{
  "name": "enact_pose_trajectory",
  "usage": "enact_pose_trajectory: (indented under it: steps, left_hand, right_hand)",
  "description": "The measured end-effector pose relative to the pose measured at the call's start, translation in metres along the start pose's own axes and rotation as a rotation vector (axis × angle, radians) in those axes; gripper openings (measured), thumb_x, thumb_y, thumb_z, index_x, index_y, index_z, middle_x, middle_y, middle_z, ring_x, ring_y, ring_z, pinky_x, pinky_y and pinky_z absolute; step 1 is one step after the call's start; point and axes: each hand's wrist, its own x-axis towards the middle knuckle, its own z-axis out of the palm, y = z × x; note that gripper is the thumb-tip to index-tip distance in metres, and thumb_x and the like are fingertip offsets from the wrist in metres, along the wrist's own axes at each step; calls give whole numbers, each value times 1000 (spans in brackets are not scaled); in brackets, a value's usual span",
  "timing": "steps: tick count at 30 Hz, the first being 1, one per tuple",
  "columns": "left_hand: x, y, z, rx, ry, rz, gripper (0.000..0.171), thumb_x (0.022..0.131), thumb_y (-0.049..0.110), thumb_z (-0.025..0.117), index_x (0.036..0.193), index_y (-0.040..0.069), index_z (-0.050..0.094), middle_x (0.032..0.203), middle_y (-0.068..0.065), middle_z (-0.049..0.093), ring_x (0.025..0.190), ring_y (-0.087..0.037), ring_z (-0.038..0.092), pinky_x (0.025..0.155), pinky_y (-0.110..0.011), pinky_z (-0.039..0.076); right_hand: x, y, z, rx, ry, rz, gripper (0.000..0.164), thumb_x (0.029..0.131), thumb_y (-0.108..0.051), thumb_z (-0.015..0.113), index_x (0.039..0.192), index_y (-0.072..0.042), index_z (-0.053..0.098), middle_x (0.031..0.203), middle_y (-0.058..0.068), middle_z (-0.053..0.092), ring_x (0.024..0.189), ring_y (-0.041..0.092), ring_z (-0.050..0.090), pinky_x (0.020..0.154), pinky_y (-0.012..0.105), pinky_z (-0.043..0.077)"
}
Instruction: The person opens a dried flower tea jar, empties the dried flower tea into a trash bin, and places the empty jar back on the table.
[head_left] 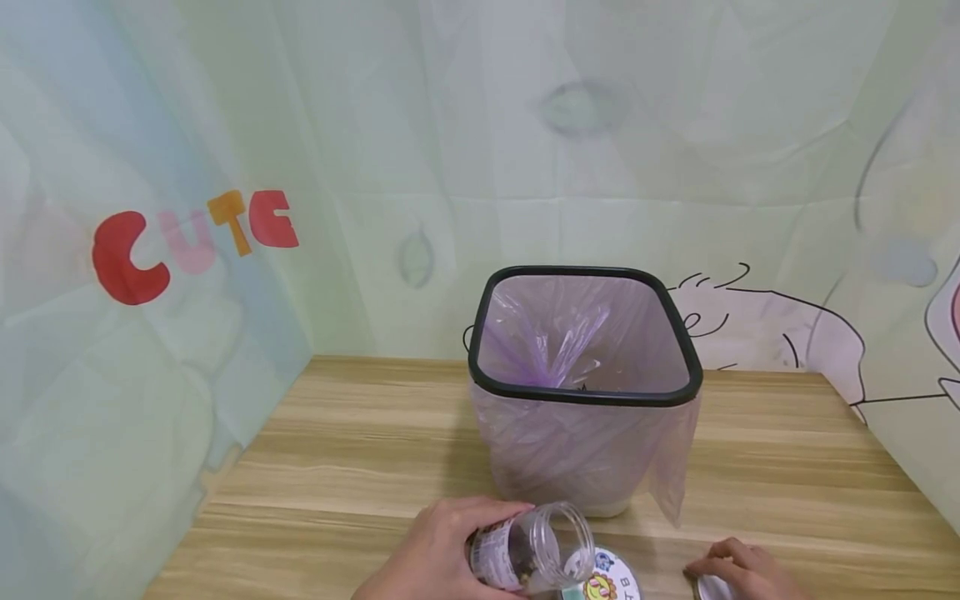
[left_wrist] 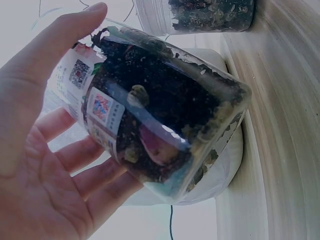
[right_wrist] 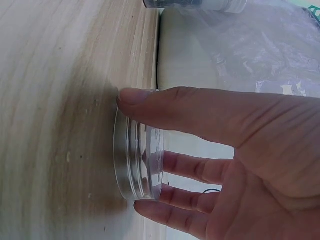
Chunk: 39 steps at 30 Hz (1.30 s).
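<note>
My left hand [head_left: 438, 550] grips a clear jar [head_left: 498, 554], tilted on its side with its uncovered mouth toward the right. In the left wrist view, dark dried leaves and a pinkish dried flower bud fill much of this labelled jar. Low over the wood at the right, my right hand [head_left: 750, 573] holds a clear round lid [right_wrist: 137, 155] by its rim, between thumb and fingers. A second jar, whose round top [head_left: 600, 579] bears a cartoon sun, stands between the hands. Its dark dried contents [left_wrist: 212, 14] show in the left wrist view.
Behind the jars stands a bin with a black rim [head_left: 585, 398], lined with a purple plastic bag [head_left: 570, 433] that hangs over its front. The wooden table [head_left: 337, 450] meets a printed cloth backdrop [head_left: 390, 150] at the back and sides.
</note>
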Motion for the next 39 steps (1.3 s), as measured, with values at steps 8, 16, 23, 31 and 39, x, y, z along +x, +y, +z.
enact_pose_trajectory:
  steps: [8,16,23,31,39]
  left_hand:
    - [-2,0,-1,-11,3,-9,67,70,43,90,130,25,66,116,10,68,99,-4,63,83,-20,52]
    - [-3,1,-2,-15,6,-33,67,70,45,90,130,27,66,116,9,68,100,-4,63,82,-22,53]
    - [-5,2,-2,-16,12,-42,66,71,47,89,130,28,65,116,9,69,100,-5,64,82,-24,54]
    - [-7,1,-3,-16,23,-43,67,70,46,90,130,28,65,116,11,67,99,-5,64,82,-23,54]
    - [-11,0,-4,-18,34,-62,69,68,45,91,130,29,65,115,11,68,98,-4,63,80,-24,54]
  right_hand:
    - [1,-2,1,-52,-4,18,38,86,-41,76,115,-18,73,102,-13,50,84,-1,43,65,24,44]
    - [2,-1,4,-154,147,-166,36,84,-41,79,110,-18,75,98,-13,49,80,-3,43,60,23,39]
    - [2,-2,7,-194,209,-210,37,82,-44,79,110,-19,74,98,-14,49,79,-3,43,58,23,39]
    - [-2,-3,2,-162,13,44,46,85,-51,74,121,-22,70,102,-8,54,84,2,46,64,26,45]
    - [2,7,-7,-82,161,-147,53,81,-34,82,128,-19,63,107,0,55,93,1,48,64,23,45]
